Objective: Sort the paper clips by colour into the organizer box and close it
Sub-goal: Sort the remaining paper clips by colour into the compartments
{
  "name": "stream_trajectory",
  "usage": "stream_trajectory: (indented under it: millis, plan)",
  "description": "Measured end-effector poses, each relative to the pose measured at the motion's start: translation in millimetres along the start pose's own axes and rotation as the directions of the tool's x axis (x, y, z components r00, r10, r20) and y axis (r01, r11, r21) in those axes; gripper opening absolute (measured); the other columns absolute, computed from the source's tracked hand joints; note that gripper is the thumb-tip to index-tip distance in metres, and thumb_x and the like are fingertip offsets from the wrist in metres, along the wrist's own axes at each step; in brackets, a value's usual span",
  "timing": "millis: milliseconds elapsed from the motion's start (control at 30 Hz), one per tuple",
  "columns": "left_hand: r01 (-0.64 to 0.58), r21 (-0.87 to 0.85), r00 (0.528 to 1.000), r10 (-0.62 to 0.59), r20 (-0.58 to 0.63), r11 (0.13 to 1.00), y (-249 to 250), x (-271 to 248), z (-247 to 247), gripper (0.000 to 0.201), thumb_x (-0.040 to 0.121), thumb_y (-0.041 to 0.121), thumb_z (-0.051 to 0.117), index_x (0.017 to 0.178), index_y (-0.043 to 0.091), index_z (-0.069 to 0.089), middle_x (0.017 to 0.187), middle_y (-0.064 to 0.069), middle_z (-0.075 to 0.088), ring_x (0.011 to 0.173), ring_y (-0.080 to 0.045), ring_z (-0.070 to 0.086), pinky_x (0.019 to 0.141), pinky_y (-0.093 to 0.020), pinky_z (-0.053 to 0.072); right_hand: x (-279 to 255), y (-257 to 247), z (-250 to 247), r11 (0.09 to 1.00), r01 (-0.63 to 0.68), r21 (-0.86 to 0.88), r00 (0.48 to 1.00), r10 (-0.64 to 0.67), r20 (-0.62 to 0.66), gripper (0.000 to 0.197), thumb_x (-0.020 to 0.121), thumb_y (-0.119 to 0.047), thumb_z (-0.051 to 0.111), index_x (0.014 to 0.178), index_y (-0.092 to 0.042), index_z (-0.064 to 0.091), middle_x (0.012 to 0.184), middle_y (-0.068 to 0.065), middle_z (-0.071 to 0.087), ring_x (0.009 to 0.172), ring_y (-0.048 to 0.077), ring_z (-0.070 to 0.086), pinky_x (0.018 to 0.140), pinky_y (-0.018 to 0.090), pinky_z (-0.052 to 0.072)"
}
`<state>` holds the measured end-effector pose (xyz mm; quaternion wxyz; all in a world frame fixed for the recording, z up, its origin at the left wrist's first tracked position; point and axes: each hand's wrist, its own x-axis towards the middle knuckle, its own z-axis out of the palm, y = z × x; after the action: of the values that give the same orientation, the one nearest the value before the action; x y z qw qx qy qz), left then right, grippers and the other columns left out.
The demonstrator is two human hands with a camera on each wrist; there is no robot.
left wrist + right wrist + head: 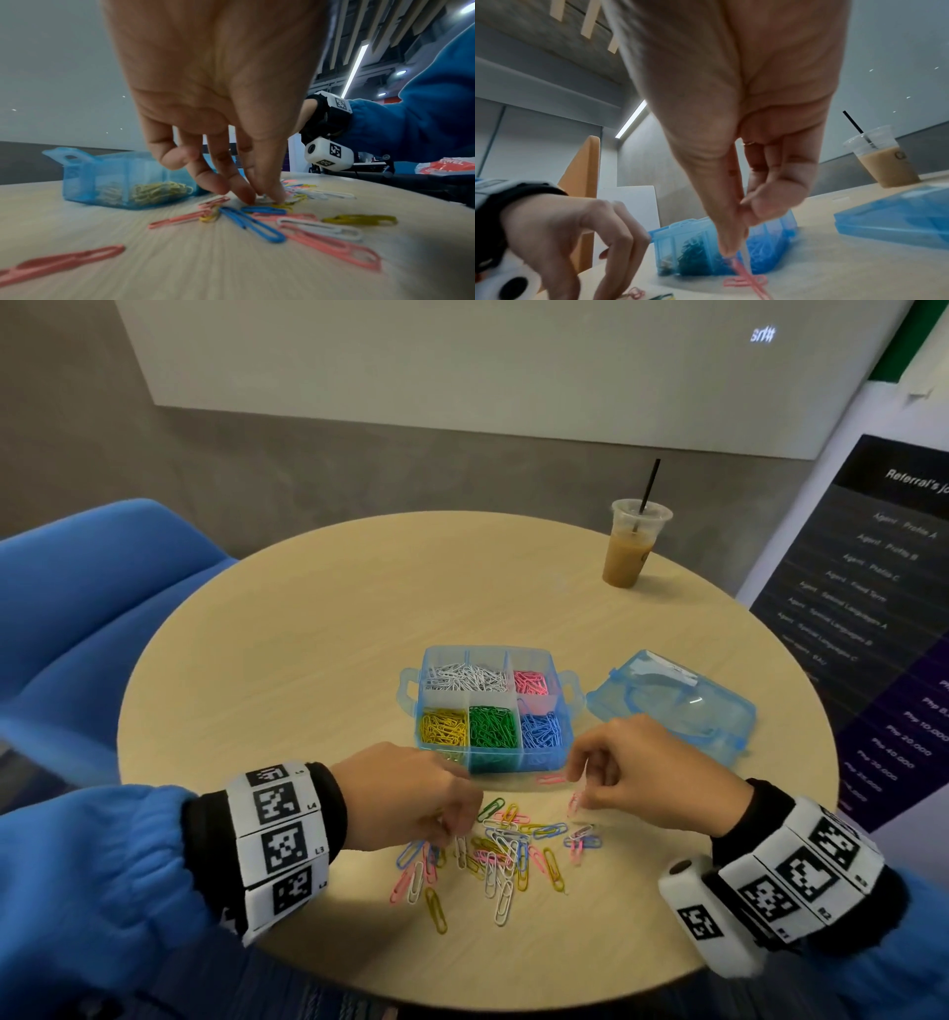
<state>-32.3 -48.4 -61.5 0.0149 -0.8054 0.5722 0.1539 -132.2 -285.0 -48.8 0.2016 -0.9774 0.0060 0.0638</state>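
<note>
step: sorting, mid-way | right hand [642, 773] fingers pinching pink clips [576, 801] | left hand [411, 796] fingers nipping a white clip [264, 200] from pile | next: dropping pinks into organizer box [490, 706]

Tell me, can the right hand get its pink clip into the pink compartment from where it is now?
Probably yes: the organizer box is open, its lid lies aside, and nothing stands between the right hand and the pink compartment.

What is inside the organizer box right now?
The organizer box holds white, pink, yellow, green and blue clips, each colour separate. The compartment bottoms are covered by clips.
</note>
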Motion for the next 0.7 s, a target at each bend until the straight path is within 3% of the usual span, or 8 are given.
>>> stream_trajectory:
  millis: [100, 233, 333, 400, 500, 567, 633, 700]
  plan:
    - [-0.009, -0.027, 1.000, 0.008, -0.023, 1.000, 4, 0, 2, 0.017, 0.092, 0.042, 0.059, 0.106, 0.033, 0.059, 0.107, 0.015, 0.056, 0.085, -0.001, 0.047, 0.063, -0.022, 0.035, -1, 2, 0, 0.999, -0.010, -0.033, 0.998, 0.008, -0.065, 0.008, 0.077, -0.016, 0.076, 0.076, -0.019, 0.069, 0.064, -0.006, 0.063, 0.054, 0.003, 0.054, 0.055, 0.014, 0.041]
    - [0.003, -0.021, 1.000, -0.002, 0.024, 1.000, 8, 3, 5, 0.020, 0.089, 0.046, 0.062, 0.104, 0.032, 0.062, 0.104, 0.013, 0.053, 0.096, -0.007, 0.052, 0.067, -0.024, 0.036, -3, -3, -1, 0.998, 0.059, -0.015, 0.995, -0.060, -0.084, 0.004, 0.085, -0.016, 0.070, 0.085, -0.017, 0.074, 0.066, -0.004, 0.065, 0.056, 0.004, 0.053, 0.058, 0.014, 0.041]
    - [-0.021, -0.049, 0.999, 0.023, 0.036, 0.999, 5, 5, 8, 0.019, 0.090, 0.043, 0.062, 0.104, 0.031, 0.061, 0.105, 0.013, 0.052, 0.097, -0.007, 0.049, 0.069, -0.024, 0.037, -9, -17, 0, 0.979, 0.184, 0.083, 0.982, -0.187, 0.030, 0.007, 0.088, -0.015, 0.069, 0.090, -0.017, 0.075, 0.073, -0.011, 0.064, 0.068, -0.003, 0.058, 0.064, 0.010, 0.042]
    - [-0.048, -0.056, 0.999, 0.049, 0.009, 0.997, 5, 4, 9, 0.016, 0.091, 0.041, 0.062, 0.101, 0.030, 0.061, 0.099, 0.015, 0.050, 0.089, -0.002, 0.043, 0.069, -0.023, 0.037, -11, -29, 5, 0.953, 0.273, 0.134, 0.947, -0.290, 0.134, 0.007, 0.087, -0.014, 0.069, 0.089, -0.018, 0.075, 0.076, -0.013, 0.064, 0.073, 0.000, 0.060, 0.066, 0.010, 0.043]
    - [-0.052, -0.039, 0.998, 0.051, -0.038, 0.998, 6, 1, 10, 0.012, 0.091, 0.040, 0.061, 0.098, 0.031, 0.060, 0.091, 0.018, 0.046, 0.081, 0.000, 0.036, 0.064, -0.020, 0.033, -9, -42, 22, 0.919, 0.371, 0.134, 0.884, -0.394, 0.252, 0.008, 0.085, -0.012, 0.070, 0.089, -0.017, 0.075, 0.080, -0.006, 0.069, 0.074, 0.007, 0.061, 0.066, 0.010, 0.042]
    - [-0.056, -0.098, 0.993, 0.044, -0.112, 0.994, 4, -6, 9, 0.010, 0.091, 0.040, 0.062, 0.095, 0.032, 0.058, 0.091, 0.018, 0.049, 0.079, -0.001, 0.041, 0.061, -0.016, 0.034, -6, -47, 31, 0.906, 0.406, 0.118, 0.856, -0.422, 0.299, 0.008, 0.083, -0.012, 0.071, 0.089, -0.016, 0.075, 0.081, -0.002, 0.069, 0.072, 0.009, 0.060, 0.066, 0.017, 0.045]
    - [-0.058, -0.183, 0.981, 0.022, -0.193, 0.981, -2, -17, 5, 0.010, 0.090, 0.041, 0.063, 0.092, 0.035, 0.054, 0.094, 0.019, 0.054, 0.081, -0.002, 0.047, 0.065, -0.020, 0.042, -4, -51, 35, 0.905, 0.421, 0.066, 0.848, -0.418, 0.325, 0.009, 0.081, -0.016, 0.073, 0.090, -0.018, 0.074, 0.080, -0.003, 0.068, 0.068, 0.008, 0.057, 0.067, 0.027, 0.049]
    - [-0.056, -0.180, 0.983, 0.022, -0.183, 0.982, -9, -29, 1, 0.008, 0.091, 0.043, 0.061, 0.094, 0.039, 0.055, 0.096, 0.021, 0.055, 0.084, 0.001, 0.049, 0.068, -0.023, 0.044, -3, -53, 37, 0.900, 0.436, -0.025, 0.849, -0.402, 0.344, 0.010, 0.081, -0.022, 0.074, 0.091, -0.021, 0.072, 0.081, -0.004, 0.066, 0.067, 0.006, 0.051, 0.064, 0.031, 0.047]
